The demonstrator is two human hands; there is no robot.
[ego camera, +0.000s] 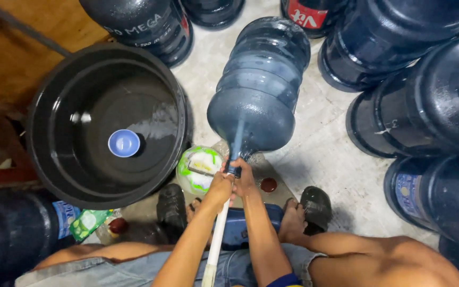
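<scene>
Nearest the camera, a white rod [216, 242] rose between the person's knees toward both hands. The left hand [220, 187] and right hand [244, 180] were clamped together around the rod's top, right at the neck of a large blue water bottle [258, 87]. Both forearms reached forward, converging, wrists nearly touching. The bottle lay tilted on the pale floor [325, 154], its long axis running away from the person, mouth toward the hands, base far. A wide black tub [54, 159] crowded its left, with a small blue bowl [124, 143] inside. Dark bottles [436, 95] hemmed the right, leaving only a narrow strip of floor.
</scene>
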